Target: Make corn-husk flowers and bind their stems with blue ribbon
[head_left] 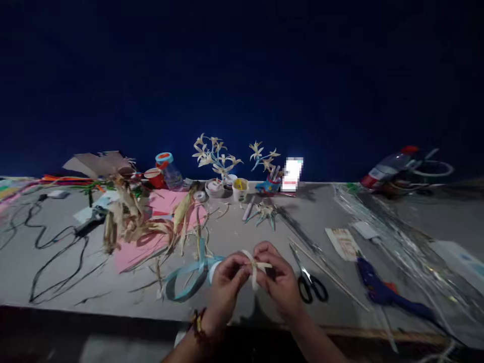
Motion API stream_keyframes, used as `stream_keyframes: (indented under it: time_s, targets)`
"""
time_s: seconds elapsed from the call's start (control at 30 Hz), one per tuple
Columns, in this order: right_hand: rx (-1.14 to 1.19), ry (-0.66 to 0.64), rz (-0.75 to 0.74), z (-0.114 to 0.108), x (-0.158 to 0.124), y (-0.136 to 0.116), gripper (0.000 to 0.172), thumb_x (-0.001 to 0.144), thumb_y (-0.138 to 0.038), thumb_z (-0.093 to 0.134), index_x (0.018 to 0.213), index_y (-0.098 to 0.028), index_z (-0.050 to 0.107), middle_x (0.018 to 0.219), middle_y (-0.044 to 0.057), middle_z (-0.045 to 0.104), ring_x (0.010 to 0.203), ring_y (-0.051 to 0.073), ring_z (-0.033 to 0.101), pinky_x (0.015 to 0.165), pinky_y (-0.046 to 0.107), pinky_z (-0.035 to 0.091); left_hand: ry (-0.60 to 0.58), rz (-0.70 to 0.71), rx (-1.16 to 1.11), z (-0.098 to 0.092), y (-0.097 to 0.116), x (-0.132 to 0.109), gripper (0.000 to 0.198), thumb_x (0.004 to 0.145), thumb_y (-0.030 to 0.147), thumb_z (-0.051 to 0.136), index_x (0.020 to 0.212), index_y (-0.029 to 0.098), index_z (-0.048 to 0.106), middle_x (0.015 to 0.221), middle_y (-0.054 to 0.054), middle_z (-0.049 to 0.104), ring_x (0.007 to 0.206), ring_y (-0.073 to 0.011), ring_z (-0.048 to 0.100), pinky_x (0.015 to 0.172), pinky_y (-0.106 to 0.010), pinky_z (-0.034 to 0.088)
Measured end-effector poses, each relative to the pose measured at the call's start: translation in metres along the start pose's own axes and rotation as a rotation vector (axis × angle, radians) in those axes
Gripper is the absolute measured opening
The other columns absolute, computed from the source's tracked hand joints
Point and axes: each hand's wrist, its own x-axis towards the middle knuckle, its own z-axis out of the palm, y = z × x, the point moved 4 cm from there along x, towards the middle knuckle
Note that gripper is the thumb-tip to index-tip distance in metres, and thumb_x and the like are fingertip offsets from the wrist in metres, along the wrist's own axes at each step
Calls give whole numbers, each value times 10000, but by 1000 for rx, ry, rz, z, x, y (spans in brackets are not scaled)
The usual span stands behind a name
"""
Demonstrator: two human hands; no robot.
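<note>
Both my hands meet low in the middle of the picture, just above the near edge of the grey table (242,232). My left hand (225,283) and my right hand (278,280) each pinch a small pale husk flower (256,268) with thin strips sticking out between the fingertips. A light blue ribbon (189,278) loops on the table just left of my left hand. Black-handled scissors (309,282) lie right of my right hand.
Dried corn husks (136,222) lie on pink paper (159,227) at the left, with black cables (56,252) beyond. Finished husk flowers stand in small cups (227,184) at the back. A blue glue gun (378,287) and clear plastic wrap (408,242) lie at the right.
</note>
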Motion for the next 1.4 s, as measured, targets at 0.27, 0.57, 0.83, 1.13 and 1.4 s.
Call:
stream_keyframes:
  time_s: [0.27, 0.57, 0.83, 1.13, 1.4]
  targets:
    - [-96, 17, -81, -2, 1, -9, 53, 841, -214, 645, 788, -212, 639, 855, 33, 545, 809, 176, 549, 719, 279, 451, 26, 195, 161, -3, 7, -6, 95, 852, 266, 662, 812, 182, 680, 861, -54, 640, 868, -198, 586, 800, -291, 432]
    - [-85, 45, 23, 0, -1, 1, 123, 800, -225, 709, 915, -215, 666, 912, 37, 587, 861, 181, 593, 754, 279, 489, 109, -16, -63, -5, -7, -5, 148, 779, 311, 744, 757, 174, 693, 809, -44, 676, 808, -178, 591, 816, -289, 447]
    - [-548, 142, 20, -87, -26, 3, 85, 894, -251, 576, 880, -206, 647, 879, 53, 628, 834, 192, 614, 769, 320, 507, 203, -92, -187, -19, 3, 0, 159, 698, 264, 802, 720, 182, 667, 756, -15, 642, 788, -147, 579, 795, -236, 463]
    - [-1627, 93, 406, -289, -108, 1, 439, 737, -159, 532, 1171, -119, 587, 1165, 170, 628, 1052, 346, 595, 921, 501, 464, 159, -154, -161, -21, -12, 9, 185, 672, 288, 817, 719, 177, 677, 773, -28, 634, 839, -159, 572, 822, -227, 478]
    - [-1569, -115, 344, -311, -101, 14, 437, 673, -115, 540, 1093, -172, 646, 1164, 121, 603, 1060, 273, 585, 962, 398, 452, 143, -173, -102, -18, -14, 8, 218, 671, 321, 811, 690, 178, 647, 752, -27, 612, 821, -173, 563, 776, -246, 480]
